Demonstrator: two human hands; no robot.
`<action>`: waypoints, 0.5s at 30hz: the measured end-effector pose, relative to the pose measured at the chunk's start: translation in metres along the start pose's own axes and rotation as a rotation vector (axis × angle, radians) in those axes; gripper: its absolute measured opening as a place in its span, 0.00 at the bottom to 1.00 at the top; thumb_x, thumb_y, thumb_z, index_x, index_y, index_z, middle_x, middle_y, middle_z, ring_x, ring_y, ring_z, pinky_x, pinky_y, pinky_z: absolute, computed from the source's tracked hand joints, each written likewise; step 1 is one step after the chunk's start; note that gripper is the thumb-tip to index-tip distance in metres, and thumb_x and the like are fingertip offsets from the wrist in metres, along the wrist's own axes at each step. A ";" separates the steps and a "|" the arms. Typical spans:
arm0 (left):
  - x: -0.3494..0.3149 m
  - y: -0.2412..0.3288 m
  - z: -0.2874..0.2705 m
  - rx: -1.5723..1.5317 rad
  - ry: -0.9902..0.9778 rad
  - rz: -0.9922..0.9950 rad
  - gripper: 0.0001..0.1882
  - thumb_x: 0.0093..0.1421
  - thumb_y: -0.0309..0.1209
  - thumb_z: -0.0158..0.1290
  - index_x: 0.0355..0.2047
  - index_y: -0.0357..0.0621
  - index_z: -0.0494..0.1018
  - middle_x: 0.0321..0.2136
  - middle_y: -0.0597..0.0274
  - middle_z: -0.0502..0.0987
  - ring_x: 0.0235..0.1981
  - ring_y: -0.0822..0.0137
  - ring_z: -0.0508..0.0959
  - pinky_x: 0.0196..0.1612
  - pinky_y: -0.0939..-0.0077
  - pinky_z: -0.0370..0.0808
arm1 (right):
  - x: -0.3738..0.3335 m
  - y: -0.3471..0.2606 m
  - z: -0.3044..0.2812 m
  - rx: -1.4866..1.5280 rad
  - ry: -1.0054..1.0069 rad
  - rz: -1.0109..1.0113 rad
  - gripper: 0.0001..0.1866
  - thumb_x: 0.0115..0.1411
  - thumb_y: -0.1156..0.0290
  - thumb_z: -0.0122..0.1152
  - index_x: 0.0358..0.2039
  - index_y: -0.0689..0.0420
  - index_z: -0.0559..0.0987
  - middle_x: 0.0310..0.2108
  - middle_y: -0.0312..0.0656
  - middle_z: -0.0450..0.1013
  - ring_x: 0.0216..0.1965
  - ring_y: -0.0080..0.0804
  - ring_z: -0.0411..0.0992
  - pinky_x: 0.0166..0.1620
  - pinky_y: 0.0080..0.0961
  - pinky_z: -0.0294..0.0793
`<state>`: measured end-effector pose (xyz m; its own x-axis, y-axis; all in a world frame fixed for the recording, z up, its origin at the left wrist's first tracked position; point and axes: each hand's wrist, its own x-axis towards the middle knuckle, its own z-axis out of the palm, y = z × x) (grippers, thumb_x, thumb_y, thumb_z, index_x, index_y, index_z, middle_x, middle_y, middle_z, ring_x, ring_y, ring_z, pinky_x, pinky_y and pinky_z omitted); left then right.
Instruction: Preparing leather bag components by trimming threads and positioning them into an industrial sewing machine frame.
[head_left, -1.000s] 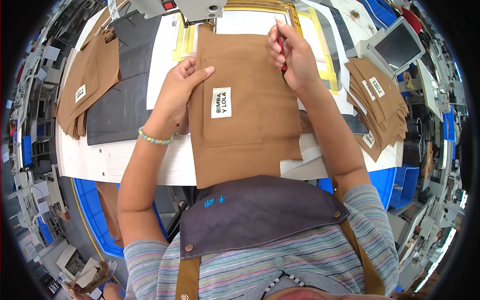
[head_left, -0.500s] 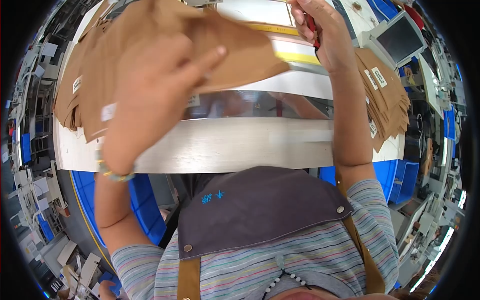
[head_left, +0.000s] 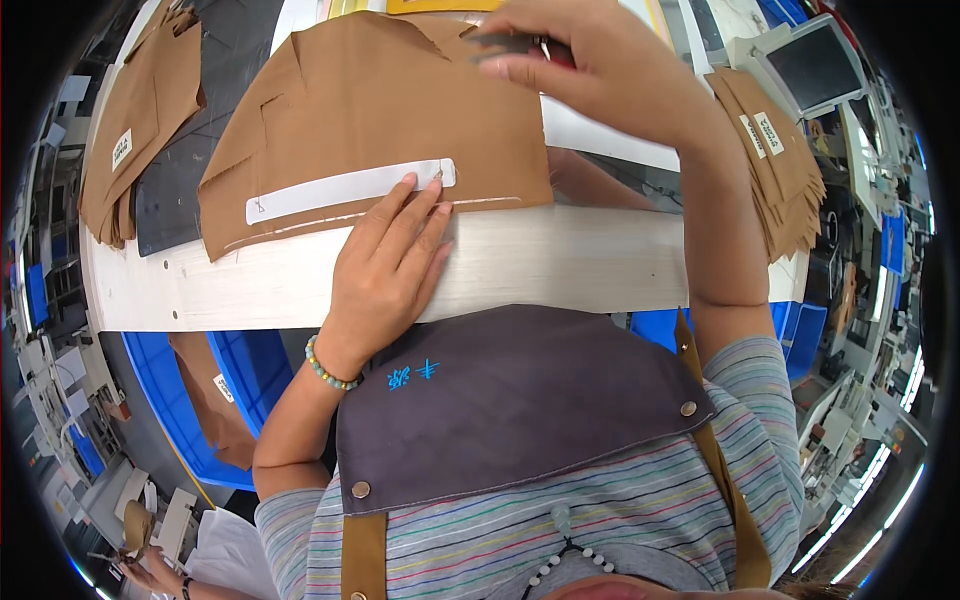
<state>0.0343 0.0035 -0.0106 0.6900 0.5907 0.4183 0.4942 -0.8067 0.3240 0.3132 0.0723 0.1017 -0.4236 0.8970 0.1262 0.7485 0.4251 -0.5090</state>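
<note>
A brown fabric panel [head_left: 370,110] lies flat across the table in front of me. A white strip [head_left: 345,192] sits along its lower part, with short loose threads near both ends. My left hand [head_left: 392,250] rests on the panel with fingers stretched out, the fingertips at the strip's right end. Above the panel's upper right corner, my right hand [head_left: 590,70] is closed round small thread snips [head_left: 515,43] with dark blades and a bit of red. The snips are partly hidden by the fingers and blurred.
Stacks of brown fabric pieces with white labels lie at the left [head_left: 150,120] and the right [head_left: 770,150]. A grey monitor [head_left: 815,62] stands at the back right. Below the table's left edge, a blue bin [head_left: 265,375] holds brown fabric. Another person's hand [head_left: 155,572] shows lower left.
The blurred fabric in front of me has given way to a flat panel under my left hand. Brown fabric now hangs in the left bin. My right hand has moved left and inward, over the panel.
</note>
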 end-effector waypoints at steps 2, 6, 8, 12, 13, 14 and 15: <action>0.005 0.006 0.002 -0.077 0.030 -0.020 0.24 0.55 0.23 0.66 0.54 0.39 0.79 0.57 0.51 0.80 0.59 0.47 0.78 0.58 0.57 0.78 | 0.012 -0.003 -0.009 0.106 0.042 -0.029 0.19 0.68 0.60 0.63 0.43 0.66 0.81 0.31 0.55 0.79 0.32 0.49 0.77 0.38 0.38 0.75; 0.040 0.023 0.010 -0.391 -0.063 0.071 0.25 0.57 0.25 0.65 0.57 0.39 0.77 0.62 0.51 0.76 0.64 0.49 0.74 0.62 0.56 0.75 | 0.022 -0.010 -0.007 0.003 -0.025 0.117 0.19 0.67 0.60 0.62 0.42 0.67 0.82 0.32 0.56 0.79 0.33 0.48 0.78 0.38 0.39 0.76; 0.056 0.036 0.024 -0.404 -0.143 0.192 0.27 0.58 0.26 0.64 0.59 0.39 0.76 0.64 0.51 0.73 0.67 0.49 0.71 0.65 0.56 0.73 | 0.018 0.004 -0.002 0.058 -0.068 0.012 0.17 0.66 0.62 0.61 0.40 0.67 0.82 0.33 0.58 0.80 0.35 0.51 0.78 0.39 0.41 0.76; 0.059 0.047 0.054 -0.356 -0.303 0.436 0.30 0.63 0.32 0.60 0.64 0.36 0.70 0.69 0.51 0.68 0.72 0.50 0.65 0.72 0.56 0.66 | 0.013 -0.002 -0.011 -0.038 -0.073 0.072 0.16 0.65 0.65 0.61 0.38 0.67 0.82 0.32 0.58 0.80 0.35 0.54 0.78 0.40 0.43 0.76; 0.055 0.047 0.058 -0.384 -0.357 0.443 0.30 0.64 0.33 0.58 0.64 0.35 0.69 0.70 0.51 0.67 0.72 0.50 0.64 0.73 0.56 0.64 | 0.009 -0.001 -0.013 -0.032 -0.073 0.065 0.15 0.65 0.65 0.61 0.39 0.67 0.83 0.32 0.58 0.80 0.35 0.56 0.78 0.40 0.44 0.76; 0.049 0.042 0.057 -0.367 -0.354 0.415 0.30 0.64 0.33 0.58 0.64 0.35 0.69 0.70 0.51 0.67 0.72 0.50 0.64 0.73 0.56 0.64 | 0.012 0.003 -0.007 -0.013 -0.090 0.029 0.15 0.65 0.66 0.61 0.40 0.67 0.83 0.32 0.57 0.80 0.35 0.58 0.78 0.40 0.46 0.76; 0.047 0.039 0.053 -0.360 -0.357 0.427 0.28 0.65 0.33 0.57 0.63 0.35 0.70 0.69 0.51 0.68 0.71 0.51 0.66 0.73 0.56 0.66 | 0.007 0.009 -0.005 -0.015 -0.085 0.031 0.15 0.65 0.66 0.61 0.40 0.67 0.83 0.32 0.57 0.80 0.35 0.58 0.78 0.40 0.46 0.76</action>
<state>0.1138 -0.0015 -0.0235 0.9497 0.1285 0.2855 -0.0262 -0.8760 0.4815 0.3195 0.0833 0.1023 -0.4412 0.8966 0.0379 0.7691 0.3995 -0.4988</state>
